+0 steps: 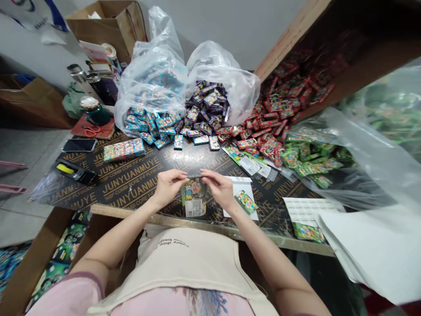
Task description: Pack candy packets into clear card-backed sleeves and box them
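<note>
While the whole middle of the frame is taken up by a black plywood board (131,184) with gold lettering, the upper right is one big tipped cardboard box (296,35) spilling red packs (276,109) onto it. Upper centre, two clear plastic bags (154,74) sit side by side, with blue packs (151,125) pouring out of the left one and purple packs (205,105) out of the right one. Centre right there's a heap of green packs (305,158) beside more clear plastic, and a stack of white sheets (371,250) fills the lower right corner. Down in the centre, close to the board's front edge, both hands are on a clear packet (194,199) with a printed card inside. The left hand (167,186) pinches the left end of its top edge between thumb and forefinger, and the right hand (220,188) pinches the right end the same way, other fingers loosely curled. The packet hangs from that edge, right over the board. At centre left a phone (80,145) lies flat, and just right of the right hand one small green pack (246,202) rests on a white slip (241,186)
</note>
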A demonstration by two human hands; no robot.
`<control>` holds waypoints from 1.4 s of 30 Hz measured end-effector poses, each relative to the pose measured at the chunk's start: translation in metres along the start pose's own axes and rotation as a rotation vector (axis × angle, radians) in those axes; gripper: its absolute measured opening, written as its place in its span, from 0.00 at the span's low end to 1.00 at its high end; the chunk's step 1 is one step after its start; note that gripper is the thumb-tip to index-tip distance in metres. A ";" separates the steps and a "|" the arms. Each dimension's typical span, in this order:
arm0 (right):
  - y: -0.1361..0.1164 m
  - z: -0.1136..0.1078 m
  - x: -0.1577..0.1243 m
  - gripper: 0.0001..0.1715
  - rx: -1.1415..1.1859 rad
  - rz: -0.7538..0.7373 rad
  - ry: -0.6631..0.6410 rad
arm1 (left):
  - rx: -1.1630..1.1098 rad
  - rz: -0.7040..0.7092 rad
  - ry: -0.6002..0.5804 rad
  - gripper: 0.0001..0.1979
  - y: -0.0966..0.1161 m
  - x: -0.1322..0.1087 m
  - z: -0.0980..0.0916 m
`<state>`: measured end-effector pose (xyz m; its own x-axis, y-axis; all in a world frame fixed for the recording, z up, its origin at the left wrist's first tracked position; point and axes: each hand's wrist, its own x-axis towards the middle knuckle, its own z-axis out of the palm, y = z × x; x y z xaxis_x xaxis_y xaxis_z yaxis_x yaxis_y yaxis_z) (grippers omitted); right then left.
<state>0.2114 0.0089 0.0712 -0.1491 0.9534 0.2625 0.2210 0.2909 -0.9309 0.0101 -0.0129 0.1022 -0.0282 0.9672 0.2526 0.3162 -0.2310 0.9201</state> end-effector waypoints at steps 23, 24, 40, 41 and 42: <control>0.083 0.046 0.113 0.44 -0.663 -0.203 -0.912 | 0.854 0.075 -0.630 0.51 -0.083 -0.013 -0.030; 0.081 0.040 0.106 0.44 -0.669 -0.195 -0.847 | 0.870 0.076 -0.649 0.49 -0.083 -0.012 -0.027; 0.086 0.021 0.029 0.51 -0.643 -0.020 -0.363 | 1.067 -0.063 -0.547 0.39 -0.082 -0.005 -0.054; 0.085 0.023 0.025 0.50 -0.617 -0.031 -0.323 | 1.067 -0.063 -0.540 0.40 -0.083 -0.005 -0.051; 0.082 0.026 0.022 0.48 -0.583 -0.054 -0.290 | 1.064 -0.063 -0.535 0.41 -0.083 -0.005 -0.047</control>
<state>0.2013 0.0517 -0.0058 -0.4109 0.8993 0.1499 0.6804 0.4119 -0.6061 -0.0605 -0.0037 0.0388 0.2469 0.9535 -0.1730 0.9631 -0.2217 0.1526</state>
